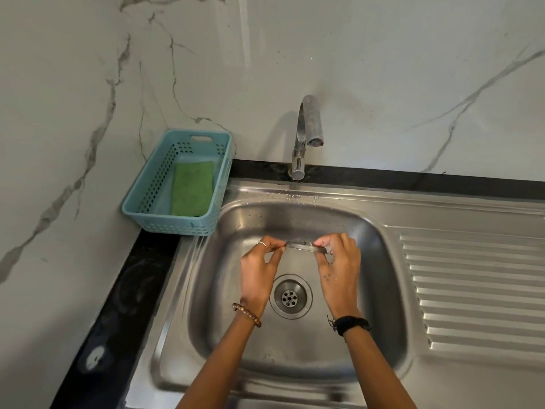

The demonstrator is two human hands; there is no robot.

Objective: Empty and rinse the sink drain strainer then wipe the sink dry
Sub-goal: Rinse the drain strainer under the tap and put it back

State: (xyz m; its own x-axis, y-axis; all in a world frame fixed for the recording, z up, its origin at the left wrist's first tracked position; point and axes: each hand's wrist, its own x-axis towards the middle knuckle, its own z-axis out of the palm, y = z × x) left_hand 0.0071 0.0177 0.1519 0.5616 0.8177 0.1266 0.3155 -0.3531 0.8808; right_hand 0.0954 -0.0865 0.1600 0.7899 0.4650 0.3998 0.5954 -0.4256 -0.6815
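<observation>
A round metal drain strainer (303, 246) is held level above the stainless steel sink basin (236, 290), seen almost edge-on. My left hand (259, 270) pinches its left rim with thumb and fingers. My right hand (339, 267) grips its right rim. Both hands hover over the basin, behind the open drain hole (290, 297), which shows a perforated centre. The tap (306, 134) stands behind the basin with no water running from it. Whatever lies inside the strainer is hidden at this angle.
A blue plastic basket (147, 202) holding a green scouring sponge (193, 188) sits on the black counter at the back left. The ribbed draining board (472, 284) lies right of the basin. Marble-patterned walls (88, 113) close in the left and back. Water drops dot the rim under the tap.
</observation>
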